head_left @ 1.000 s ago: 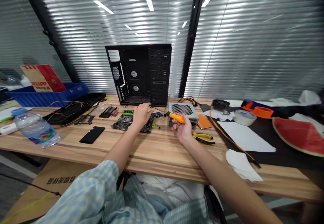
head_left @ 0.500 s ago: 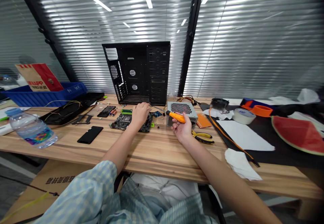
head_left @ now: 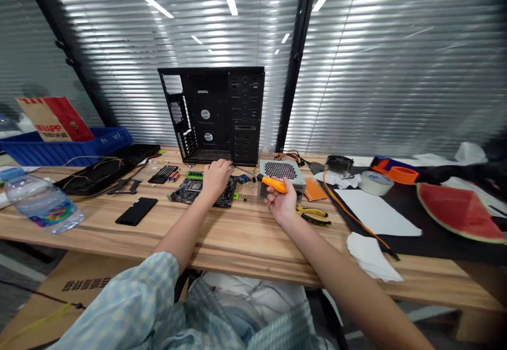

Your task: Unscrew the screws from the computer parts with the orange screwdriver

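Slip risk: your right hand pinches the orange-handled screwdriver, its shaft running past your left hand, curled down on the motherboard, so one jolt could gouge the board or scatter the small parts (power supply sits just beside).

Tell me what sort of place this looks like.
It looks like an office-style room set up for computer assembly: a black PC case stands on a wooden table near a motherboard and a power supply, with slatted blinds behind.
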Available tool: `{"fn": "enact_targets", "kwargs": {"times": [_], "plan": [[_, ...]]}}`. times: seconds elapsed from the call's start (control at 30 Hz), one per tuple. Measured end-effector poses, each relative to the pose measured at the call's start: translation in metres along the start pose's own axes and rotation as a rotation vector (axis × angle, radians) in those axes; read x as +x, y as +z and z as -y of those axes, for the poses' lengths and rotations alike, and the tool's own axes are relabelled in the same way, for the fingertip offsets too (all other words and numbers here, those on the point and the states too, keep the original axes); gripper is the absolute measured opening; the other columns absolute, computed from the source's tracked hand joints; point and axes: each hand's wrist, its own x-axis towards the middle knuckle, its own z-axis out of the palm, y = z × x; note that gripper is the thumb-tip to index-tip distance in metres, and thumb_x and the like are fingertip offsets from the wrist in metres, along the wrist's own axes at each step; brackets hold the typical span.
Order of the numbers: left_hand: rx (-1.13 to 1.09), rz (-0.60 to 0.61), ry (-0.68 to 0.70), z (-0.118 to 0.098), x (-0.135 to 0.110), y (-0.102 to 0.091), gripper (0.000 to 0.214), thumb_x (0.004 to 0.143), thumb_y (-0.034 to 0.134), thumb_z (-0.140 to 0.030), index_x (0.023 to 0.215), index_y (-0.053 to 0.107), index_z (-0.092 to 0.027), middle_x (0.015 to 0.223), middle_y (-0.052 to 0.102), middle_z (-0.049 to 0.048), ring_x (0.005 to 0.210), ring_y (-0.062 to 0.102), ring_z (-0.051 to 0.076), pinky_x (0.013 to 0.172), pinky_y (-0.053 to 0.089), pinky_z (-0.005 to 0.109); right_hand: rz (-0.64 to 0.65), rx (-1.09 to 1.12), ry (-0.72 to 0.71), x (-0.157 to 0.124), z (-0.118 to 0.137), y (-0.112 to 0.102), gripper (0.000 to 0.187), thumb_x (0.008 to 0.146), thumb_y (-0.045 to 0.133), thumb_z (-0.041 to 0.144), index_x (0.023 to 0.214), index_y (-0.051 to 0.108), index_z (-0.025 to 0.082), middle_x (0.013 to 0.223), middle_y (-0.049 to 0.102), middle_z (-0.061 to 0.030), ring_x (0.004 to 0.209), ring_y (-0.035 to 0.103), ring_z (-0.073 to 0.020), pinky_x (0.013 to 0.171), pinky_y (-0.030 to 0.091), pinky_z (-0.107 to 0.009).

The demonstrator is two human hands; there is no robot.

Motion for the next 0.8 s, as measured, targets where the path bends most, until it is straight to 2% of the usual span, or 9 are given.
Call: {"fn": "enact_targets", "kwargs": {"times": [0.27, 0.8], "plan": [[0.012, -0.015, 0.016, 0.0012, -0.0008, 0.0026, 0.024, 0.097, 0.048, -0.039, 0.106, 0.064, -0.024, 0.113, 0.068, 0.0052, 0.101, 0.059, 0.024, 0.082, 0.035, 0.038, -0.005, 0.002, 0.004, -0.0006, 0.0016, 0.0003, 0.033, 0.088, 0.045, 0.045, 0.100, 0.063, 0.020, 0.053, 0.062, 0.0013, 0.034, 0.042, -0.0105, 0.042, 0.039, -0.024], [-0.032, 0.021, -0.001, -0.0014, -0.0010, -0.0005, 0.025, 0.098, 0.045, -0.036, 0.109, 0.064, -0.024, 0.113, 0.066, 0.0084, 0.103, 0.058, 0.025, 0.084, 0.035, 0.039, -0.004, -0.025, -0.012, -0.0006, 0.0003, -0.0003, 0.042, 0.085, 0.049, 0.058, 0.098, 0.062, 0.020, 0.052, 0.062, 0.0016, 0.034, 0.043, -0.0112, 0.041, 0.038, -0.025]]}}
